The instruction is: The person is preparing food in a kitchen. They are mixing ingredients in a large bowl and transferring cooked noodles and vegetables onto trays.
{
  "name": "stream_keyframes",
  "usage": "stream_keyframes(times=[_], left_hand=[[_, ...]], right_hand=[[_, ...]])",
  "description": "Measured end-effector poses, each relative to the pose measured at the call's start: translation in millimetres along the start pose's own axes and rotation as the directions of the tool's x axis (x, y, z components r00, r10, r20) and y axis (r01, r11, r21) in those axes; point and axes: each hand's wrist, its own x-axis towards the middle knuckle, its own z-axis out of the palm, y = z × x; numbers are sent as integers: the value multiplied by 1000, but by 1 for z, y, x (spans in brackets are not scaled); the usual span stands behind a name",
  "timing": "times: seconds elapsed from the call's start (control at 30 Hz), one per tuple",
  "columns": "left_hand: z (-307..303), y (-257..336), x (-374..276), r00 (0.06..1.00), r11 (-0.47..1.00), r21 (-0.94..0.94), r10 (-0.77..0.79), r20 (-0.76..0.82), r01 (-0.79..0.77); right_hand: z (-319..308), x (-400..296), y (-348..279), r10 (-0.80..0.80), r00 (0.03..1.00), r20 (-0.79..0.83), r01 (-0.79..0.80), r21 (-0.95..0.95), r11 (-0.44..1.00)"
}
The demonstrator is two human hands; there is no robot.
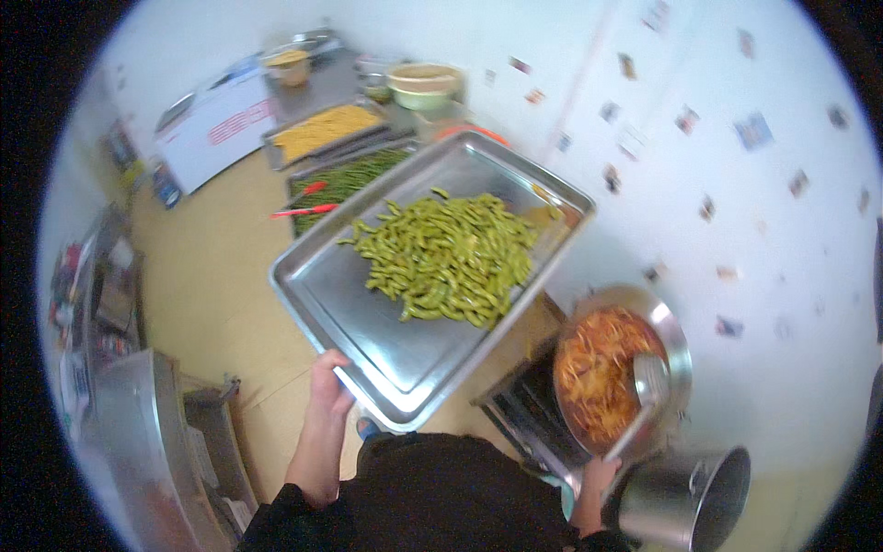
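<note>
My left hand [332, 386] grips the near left edge of a large rectangular metal tray [331, 310], its thumb over the rim. A heap of glossy green peppers or pods [448, 255] lies on the tray, with some brownish-yellow liquid towards the far right corner. Low on the right, my right hand [599, 476] is closed around the handle of a metal ladle or spatula [648, 379]. The tool's head rests in a wide metal pan [676, 345] of reddish-orange food with pale strips [600, 372].
Beyond the tray stand a tray of yellow food [328, 131], a tray of long green vegetables [345, 176] with red-handled tongs [314, 209], and stacked basins [424, 86]. A tall metal pot [662, 500] is at lower right; a metal cabinet [131, 400] is at left.
</note>
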Motion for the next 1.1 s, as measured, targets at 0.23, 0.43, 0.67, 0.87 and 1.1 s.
stream_keyframes(times=[0.23, 0.43, 0.67, 0.87, 1.1], left_hand=[[12, -3, 3, 989, 991, 34, 129, -79, -126], [41, -14, -25, 967, 978, 93, 201, -157, -188], [40, -68, -10, 944, 972, 86, 235, -233, -220], [34, -72, -14, 909, 916, 141, 394, -137, -376], [47, -76, -18, 938, 943, 148, 317, -138, -297]], right_hand=[[-14, 26, 79, 167, 975, -148, -188, -141, 972], [-18, 135, 155, 227, 962, -155, -256, -203, 945], [-19, 262, 253, 247, 922, -298, -259, -1, 966], [15, 183, -53, -286, 941, -183, 311, 801, 511], [-60, -72, -243, -955, -152, 255, -511, 807, 297]])
